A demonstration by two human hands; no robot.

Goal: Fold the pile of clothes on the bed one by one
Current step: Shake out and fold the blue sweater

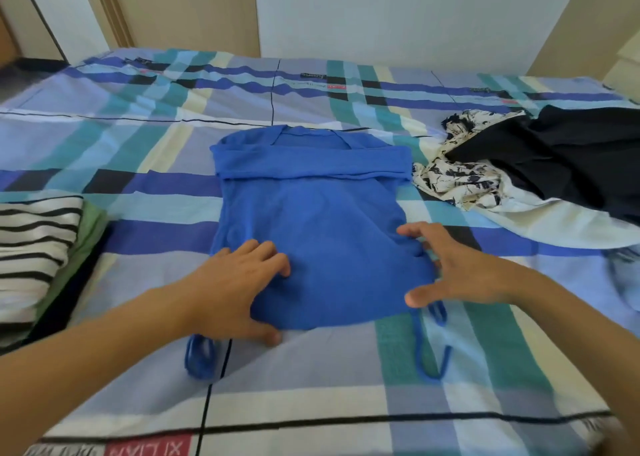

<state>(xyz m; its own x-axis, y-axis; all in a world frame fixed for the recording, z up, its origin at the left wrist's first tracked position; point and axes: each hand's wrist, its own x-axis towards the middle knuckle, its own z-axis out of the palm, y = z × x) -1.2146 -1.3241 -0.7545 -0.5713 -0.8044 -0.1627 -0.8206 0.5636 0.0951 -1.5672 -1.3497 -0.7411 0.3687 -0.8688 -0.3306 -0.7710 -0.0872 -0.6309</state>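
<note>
Bed (346,386) | striped stack (34,241) left | black-and-floral pile (554,164) right | blue top (318,220) centre

The left grip (239,282) and the right grip (460,268), both bare hands, are seen on forearms (104,344) left uncovered throughout; short fingernails (411,298) are shown.
</note>
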